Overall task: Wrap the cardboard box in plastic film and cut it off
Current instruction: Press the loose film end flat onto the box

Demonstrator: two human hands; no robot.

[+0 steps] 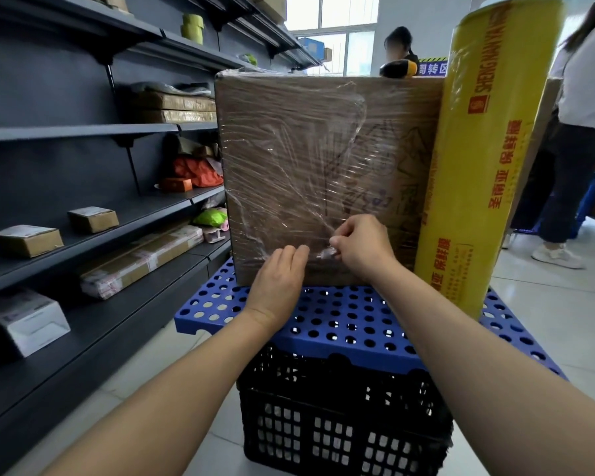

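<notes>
Shelving [83, 132] in dark metal runs down our left side in the head view, holding small cartons, taped parcels [141, 261] and green tape rolls [192, 27]. It stands just beside the work spot. One person [581, 115] stands well off to the right, and another [401, 46] is partly hidden behind the box's top edge.

In front of us, a black crate [340, 417] carries a blue perforated board [340, 324]. The cardboard box [289, 149] stands upright on the far half of the board, with its broad face turned squarely toward us; we cannot tell its depth. Plastic film [299, 187] lies wrinkled over that face, its creases drawing down toward the lower middle.

A yellow film roll [478, 166] stands on end at the box's right edge, touching it. Its long axis is vertical and its top rises above the box.

Our left hand [279, 280] lies flat on the lower part of the face, fingers straight and pressing the film down without gripping anything. Our right hand [361, 249] is just beside it, fingers curled, pinching a twisted tail of film [323, 254] between the two hands. Both forearms cross above the board.
</notes>
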